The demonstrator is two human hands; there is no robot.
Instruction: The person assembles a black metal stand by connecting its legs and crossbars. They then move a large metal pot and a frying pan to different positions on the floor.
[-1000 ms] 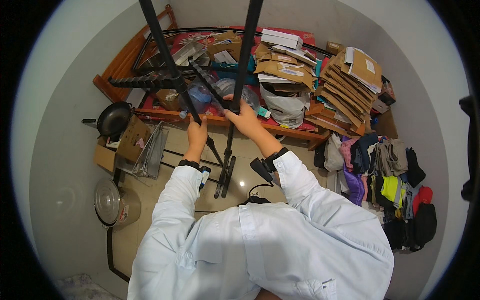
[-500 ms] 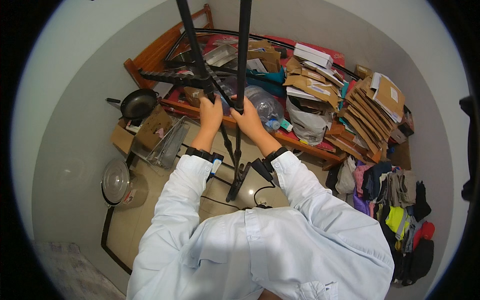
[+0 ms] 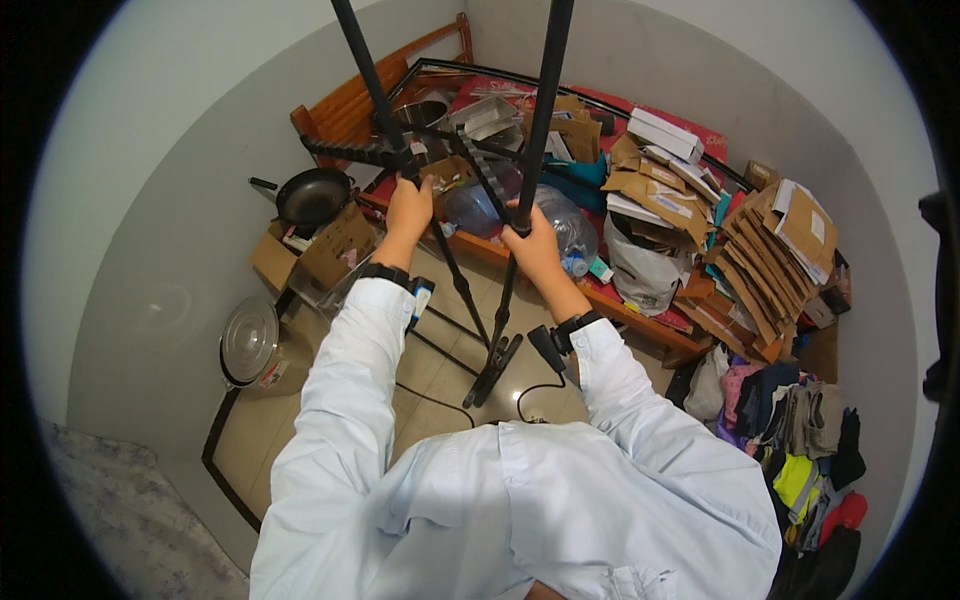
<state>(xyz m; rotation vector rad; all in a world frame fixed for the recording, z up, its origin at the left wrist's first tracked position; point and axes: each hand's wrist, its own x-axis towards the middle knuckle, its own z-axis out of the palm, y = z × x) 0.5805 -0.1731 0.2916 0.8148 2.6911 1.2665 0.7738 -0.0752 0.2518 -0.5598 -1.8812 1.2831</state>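
My left hand [image 3: 404,218] is wrapped round the left pole [image 3: 364,68] of a tall black folding rack, just below a joint with a notched arm [image 3: 345,152]. My right hand [image 3: 537,246] grips the right pole [image 3: 546,115] at its joint, beside a second notched arm [image 3: 482,170]. The two poles stand apart at the top and slant together toward the rack's black foot [image 3: 492,372] on the floor. Their upper ends run out of the picture.
Beyond the rack a wooden bed [image 3: 675,345] bears large clear bottles [image 3: 570,225] and flattened cardboard [image 3: 775,250]. Left are a frying pan [image 3: 314,197], a cardboard box [image 3: 338,247] and a lidded pot [image 3: 250,340]. Clothes [image 3: 795,415] lie at right; a cable [image 3: 437,399] crosses the floor.
My hands have moved farther apart, each still round its pole. The gap between the poles has widened, and the room has shifted right in the picture.
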